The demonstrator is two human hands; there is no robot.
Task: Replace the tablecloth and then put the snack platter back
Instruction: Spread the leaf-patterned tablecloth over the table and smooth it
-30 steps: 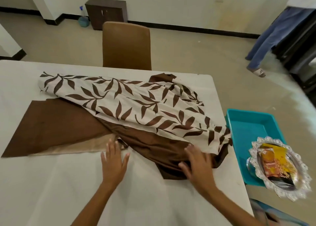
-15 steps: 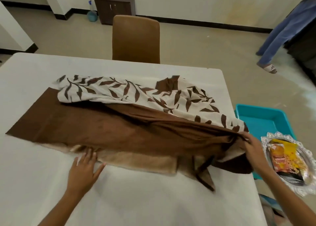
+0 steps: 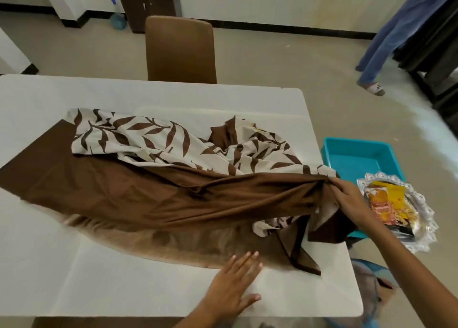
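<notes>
White table (image 3: 62, 278), beige floor (image 3: 285, 62).

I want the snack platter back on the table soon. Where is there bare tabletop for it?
Bare white table shows along the near edge left of the left hand, and along the far edge before the chair. The middle and right end are crowded by the bunched tablecloth, gripped by the right hand.

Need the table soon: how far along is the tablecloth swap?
Done: the platter is off the table, resting on a blue bin. In hand: the cloth lies bunched, right hand gripping one end, left hand flat by its edge. Left: spreading it, returning the platter.
</notes>
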